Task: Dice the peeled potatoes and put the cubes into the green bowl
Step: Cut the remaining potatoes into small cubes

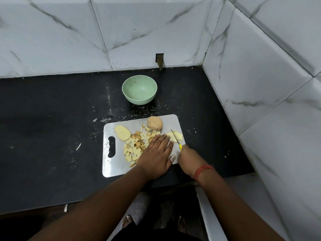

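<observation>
My right hand (188,156) is curled round the yellow handle of a small knife (175,137), whose thin blade lies tilted across a potato slice (177,136) at the right end of the board; I judge the blade is set there to cut that slice into strips. My left hand (156,153) lies flat, fingers straight and together, palm down on the cutting board (111,164), its fingertips touching the near edge of the slice to pin it against the cut; it holds nothing. Whether the edge has entered the flesh I cannot tell at this size. Both forearms reach forward from below, the right wrist bent inward and wearing a red thread band (202,171). Left of the flat hand sits the heap of potato cubes (134,148), swept aside to keep the cutting zone free. A flat potato half (122,132) waits by the handle slot, a whole potato (155,124) at the far edge. The green bowl (139,89) stands on the black counter (52,119) beyond the board, with no cubes in it.
</observation>
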### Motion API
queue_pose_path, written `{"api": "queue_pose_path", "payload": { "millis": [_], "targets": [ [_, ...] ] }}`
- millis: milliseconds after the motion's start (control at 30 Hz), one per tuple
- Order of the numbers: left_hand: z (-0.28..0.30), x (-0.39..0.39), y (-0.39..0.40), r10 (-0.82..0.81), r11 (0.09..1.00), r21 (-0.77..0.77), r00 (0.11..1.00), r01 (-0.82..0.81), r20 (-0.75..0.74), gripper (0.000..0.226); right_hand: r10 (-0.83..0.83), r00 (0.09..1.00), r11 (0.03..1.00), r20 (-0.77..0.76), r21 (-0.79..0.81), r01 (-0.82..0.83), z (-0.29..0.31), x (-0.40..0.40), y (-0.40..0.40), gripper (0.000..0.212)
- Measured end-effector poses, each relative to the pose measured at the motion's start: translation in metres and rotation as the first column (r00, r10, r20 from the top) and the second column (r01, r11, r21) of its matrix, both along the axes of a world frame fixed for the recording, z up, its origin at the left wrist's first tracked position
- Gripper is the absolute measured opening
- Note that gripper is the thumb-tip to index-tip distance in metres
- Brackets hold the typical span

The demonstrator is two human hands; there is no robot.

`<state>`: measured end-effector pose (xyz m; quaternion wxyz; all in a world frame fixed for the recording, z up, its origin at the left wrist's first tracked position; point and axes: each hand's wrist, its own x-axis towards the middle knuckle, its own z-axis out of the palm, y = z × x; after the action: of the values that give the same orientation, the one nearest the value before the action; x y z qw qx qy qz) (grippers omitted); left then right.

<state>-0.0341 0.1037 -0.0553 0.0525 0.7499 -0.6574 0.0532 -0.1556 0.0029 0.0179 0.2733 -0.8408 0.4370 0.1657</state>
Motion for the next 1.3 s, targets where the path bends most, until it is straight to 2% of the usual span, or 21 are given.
{"api": "queue_pose_path", "payload": {
  "millis": [133,400,600,767,933,1167,1300],
  "targets": [
    [0.0,0.0,-0.001,0.003,1.0,0.009,1.0,-0.003,0.006,0.061,0.018,1.0,0.999,-0.005,0.03,-0.018,-0.006,-0.001,0.0,0.033],
    [-0.002,0.0,-0.002,0.007,1.0,-0.004,1.0,-0.007,-0.008,0.06,0.03,0.998,0.999,-0.051,0.032,-0.029,-0.022,-0.061,0.022,0.023],
    [-0.003,-0.001,0.002,0.019,0.999,-0.044,0.999,-0.021,-0.045,0.06,-0.035,0.994,0.999,0.104,0.004,0.035,-0.001,-0.051,0.016,0.016],
    [-0.003,-0.001,0.003,0.025,0.999,-0.044,0.999,-0.027,-0.045,0.057,0.022,0.999,0.998,0.029,-0.054,-0.02,-0.008,-0.014,0.003,0.023],
    [-0.002,0.001,0.001,0.022,0.999,-0.042,0.999,-0.025,-0.049,0.054,0.083,0.996,0.996,-0.014,0.024,-0.083,-0.004,0.003,-0.001,0.029],
    [-0.003,0.0,0.0,0.029,0.998,-0.06,0.999,-0.032,-0.042,0.052,0.057,0.998,0.996,-0.033,0.078,-0.054,-0.013,-0.031,0.012,0.028],
    [-0.004,0.0,0.001,0.03,0.997,-0.07,0.998,-0.034,-0.053,0.052,0.038,0.998,0.995,-0.046,0.092,-0.033,-0.014,-0.055,0.019,0.021]
  ]
}}
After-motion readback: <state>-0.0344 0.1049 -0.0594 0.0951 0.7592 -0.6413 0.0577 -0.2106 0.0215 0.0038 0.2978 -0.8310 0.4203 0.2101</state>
